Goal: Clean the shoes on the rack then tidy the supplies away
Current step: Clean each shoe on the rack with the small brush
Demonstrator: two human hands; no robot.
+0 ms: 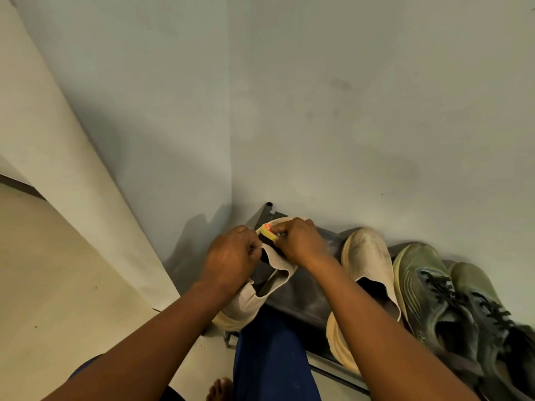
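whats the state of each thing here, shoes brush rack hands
left hand: grips the held shoe's collar
right hand: grips the yellow brush
yellow brush: pressed against the held shoe
cream slip-on shoe: lifted, being brushed
second cream slip-on shoe: resting on the rack, scuffed
green lace-up sneakers: on the rack, side by side, laced
dark shoe rack: standing against the wall, dusty

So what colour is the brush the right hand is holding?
Yellow brush, with a red label and dark bristles; head view.
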